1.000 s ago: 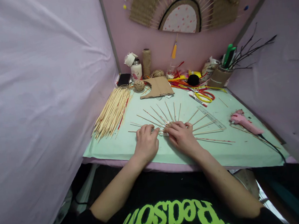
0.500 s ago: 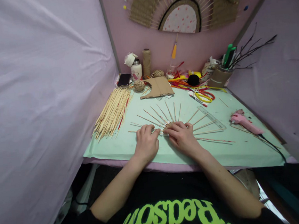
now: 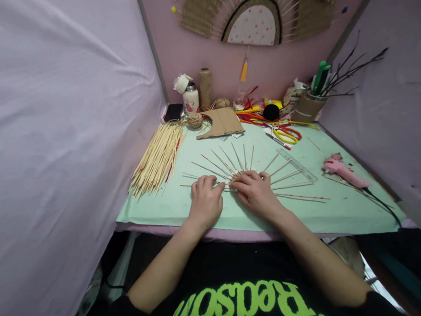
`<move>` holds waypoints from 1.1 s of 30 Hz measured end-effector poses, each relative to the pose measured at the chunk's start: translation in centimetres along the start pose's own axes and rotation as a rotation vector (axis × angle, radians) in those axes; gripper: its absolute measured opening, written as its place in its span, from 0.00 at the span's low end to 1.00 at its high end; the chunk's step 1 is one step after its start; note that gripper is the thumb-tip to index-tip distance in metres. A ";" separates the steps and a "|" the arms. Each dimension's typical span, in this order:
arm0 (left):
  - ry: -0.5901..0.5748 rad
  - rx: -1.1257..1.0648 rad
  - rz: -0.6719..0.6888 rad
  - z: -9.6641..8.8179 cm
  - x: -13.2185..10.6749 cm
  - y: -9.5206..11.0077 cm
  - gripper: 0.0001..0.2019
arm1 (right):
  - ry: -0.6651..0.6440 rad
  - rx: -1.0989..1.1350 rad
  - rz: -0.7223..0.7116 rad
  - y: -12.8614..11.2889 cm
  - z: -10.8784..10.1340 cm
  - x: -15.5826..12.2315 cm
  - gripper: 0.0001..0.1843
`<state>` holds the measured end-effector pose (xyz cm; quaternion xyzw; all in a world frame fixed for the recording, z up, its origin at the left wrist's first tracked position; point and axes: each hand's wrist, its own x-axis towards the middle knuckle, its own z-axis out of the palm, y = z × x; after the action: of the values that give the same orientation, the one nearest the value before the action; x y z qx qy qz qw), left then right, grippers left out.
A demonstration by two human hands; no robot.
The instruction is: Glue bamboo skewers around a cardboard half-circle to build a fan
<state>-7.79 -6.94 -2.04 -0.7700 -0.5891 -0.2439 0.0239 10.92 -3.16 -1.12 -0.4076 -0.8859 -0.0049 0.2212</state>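
Several thin wooden sticks (image 3: 211,166) fan out in a half circle on the green tabletop. My left hand (image 3: 206,200) is at the fan's left end, thumb and fingers closed on a stick (image 3: 185,185) lying nearly level. Over the fan's centre rests my right hand (image 3: 254,191), its curled fingers pressing on the inner ends of the sticks. That hand covers most of the centre, where a small brown piece (image 3: 236,176) shows. To its right, more sticks pass by a clear ruler (image 3: 299,166).
A pile of sticks (image 3: 155,163) lies left. Behind are cut cardboard (image 3: 224,122), twine balls (image 3: 194,121), a bottle (image 3: 191,99) and yellow-handled scissors (image 3: 285,136). At right lies a pink glue gun (image 3: 344,172) with its cord. Draped cloth walls (image 3: 81,115) enclose the table.
The whole view has shifted very slightly. Both hands keep their places on the sticks.
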 end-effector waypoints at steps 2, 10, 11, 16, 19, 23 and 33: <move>-0.002 0.000 -0.002 0.0 0.0 0.0 0.18 | -0.009 -0.014 0.000 0.0 -0.1 0.0 0.12; -0.002 -0.003 0.000 0.1 0.0 0.0 0.18 | -0.012 -0.003 0.004 -0.1 -0.2 0.0 0.13; -0.004 -0.005 -0.001 0.0 0.0 0.0 0.18 | -0.012 0.002 0.005 -0.2 -0.2 0.0 0.13; -0.011 -0.008 -0.006 0.0 0.0 0.0 0.18 | -0.012 0.021 0.004 -0.1 -0.2 0.1 0.12; -0.007 -0.008 -0.004 0.0 0.0 0.0 0.18 | -0.015 0.018 0.007 -0.1 -0.2 0.1 0.13; -0.006 -0.007 -0.002 0.1 0.0 -0.1 0.18 | -0.016 0.017 0.005 0.0 -0.2 0.1 0.12; -0.010 -0.003 -0.007 -0.1 0.0 0.0 0.18 | -0.004 0.009 0.004 0.0 -0.1 0.1 0.13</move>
<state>-7.80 -6.93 -1.98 -0.7694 -0.5914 -0.2408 0.0189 10.94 -3.14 -0.98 -0.4083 -0.8856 0.0004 0.2212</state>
